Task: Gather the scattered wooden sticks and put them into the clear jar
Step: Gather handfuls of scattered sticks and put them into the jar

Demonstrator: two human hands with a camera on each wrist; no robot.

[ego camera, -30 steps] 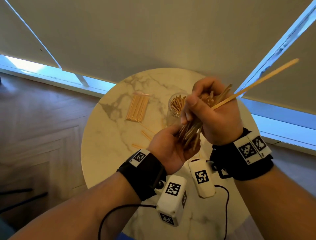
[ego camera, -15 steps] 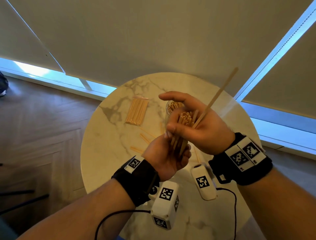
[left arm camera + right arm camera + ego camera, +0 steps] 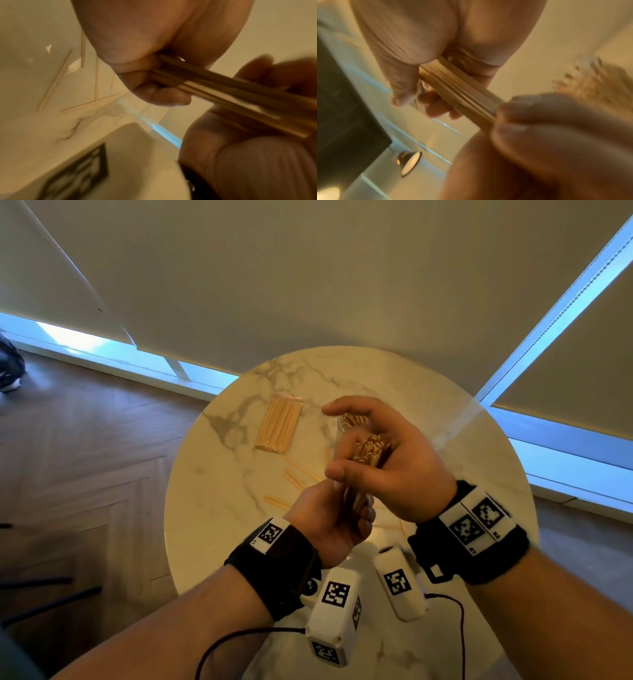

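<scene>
Both hands hold one bundle of wooden sticks [image 3: 368, 448] upright above the round marble table [image 3: 222, 525]. My left hand [image 3: 334, 518] grips the bundle's lower end [image 3: 223, 86]. My right hand [image 3: 394, 470] wraps its upper part [image 3: 458, 88], thumb and index finger spread wide. The clear jar [image 3: 342, 426], holding several sticks, stands just behind the right hand and is mostly hidden by it. A few loose sticks [image 3: 298, 475] lie on the table left of the hands, and more [image 3: 54, 79] show in the left wrist view.
A wrapped pack of sticks [image 3: 279, 428] lies at the table's back left. White wrist camera units [image 3: 337, 607] with a black cable hang over the table's near edge. Window blinds stand close behind the table; wood floor [image 3: 85, 474] lies to the left.
The long stick that jutted up to the right has gone down level with the bundle. Both hands have come lower and nearer with the bundle, and the right index finger has lifted off.
</scene>
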